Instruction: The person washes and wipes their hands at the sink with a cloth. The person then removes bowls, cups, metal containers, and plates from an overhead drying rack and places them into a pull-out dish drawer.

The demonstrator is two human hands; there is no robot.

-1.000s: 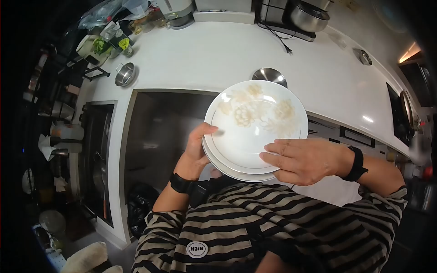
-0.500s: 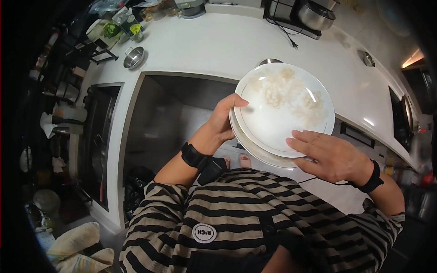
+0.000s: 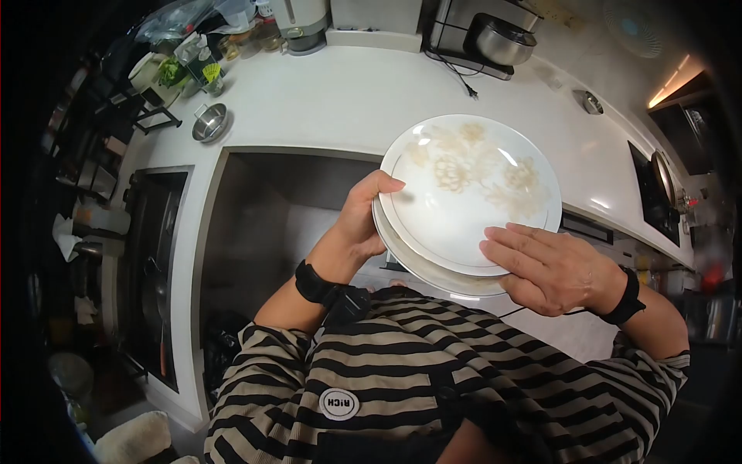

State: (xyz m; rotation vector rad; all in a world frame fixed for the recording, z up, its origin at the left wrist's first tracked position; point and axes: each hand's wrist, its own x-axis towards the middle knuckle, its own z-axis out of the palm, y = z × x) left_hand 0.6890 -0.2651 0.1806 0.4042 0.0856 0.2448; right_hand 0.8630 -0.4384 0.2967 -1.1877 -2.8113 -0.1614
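A stack of white plates is held in front of my body, over the gap beside the counter. On top lies a white plate (image 3: 456,216) with a pale beige flower pattern. Under it, the rim of a lower plate (image 3: 433,281) shows, shifted toward me. My left hand (image 3: 368,210) grips the stack at its left edge, thumb on the upper plate's rim and fingers underneath, mostly hidden. My right hand (image 3: 541,267) closes on the near right edge, several fingers on the upper plate's surface and another digit at the lower rim.
A white counter (image 3: 309,100) runs along the far side. On it are a small steel pot (image 3: 209,124) at left, an appliance with a steel bowl (image 3: 504,42) and its plug (image 3: 471,93). A dark sink (image 3: 154,271) is at left, a black cooktop (image 3: 651,193) at right.
My view has shifted slightly, so the counter items sit further left. Both hands keep their hold, and the plates appear a little closer to me.
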